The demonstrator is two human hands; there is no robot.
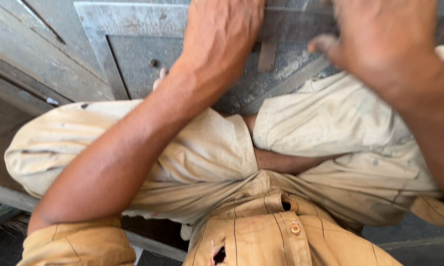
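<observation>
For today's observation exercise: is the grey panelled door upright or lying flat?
Lying flat: the grey panelled door lies under the seated person's knees, both hands on it.

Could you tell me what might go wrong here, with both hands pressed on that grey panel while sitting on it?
1. The left hand and right hand both sit at the frame's top edge and are blurred, so what they grip cannot be checked; a slip might go unnoticed.
2. The knees rest on the worn grey panel, close to the hands, so a sliding metal strip could catch the trousers or a finger.
</observation>
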